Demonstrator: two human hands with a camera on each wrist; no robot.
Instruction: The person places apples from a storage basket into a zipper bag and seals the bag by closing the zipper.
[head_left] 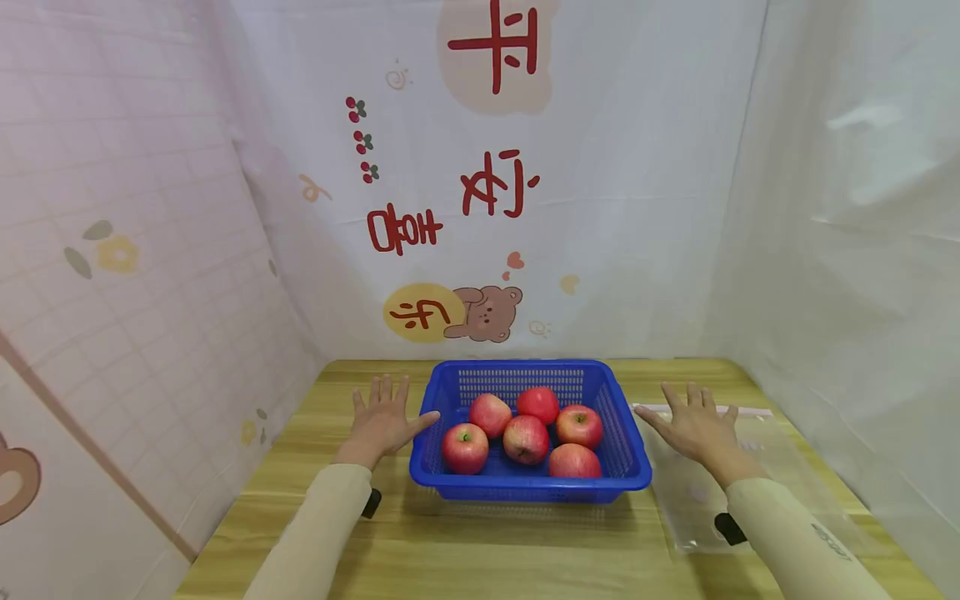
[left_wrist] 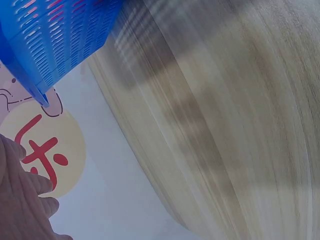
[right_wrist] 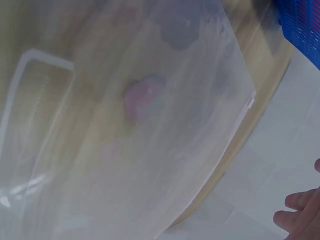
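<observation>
A blue plastic basket [head_left: 531, 492] with slotted walls sits in the middle of the wooden table, holding several red apples [head_left: 527, 439]. To its left, my left hand [head_left: 381, 421] is spread with straight fingers, the thumb close to the basket's rim; whether it touches cannot be told. On the other side, my right hand [head_left: 697, 425] is spread too, above a translucent zip bag [head_left: 697, 517] that lies flat on the table. Neither hand holds anything. In the right wrist view the bag [right_wrist: 190, 130] shows faint pinkish patches.
Wood-grain table [head_left: 420, 558] runs up to a white printed cloth [head_left: 637, 208] at the back. Cloth walls also stand on the left [head_left: 135, 275] and right [head_left: 855, 275]. A dark wrist strap piece [head_left: 729, 529] shows under the right forearm.
</observation>
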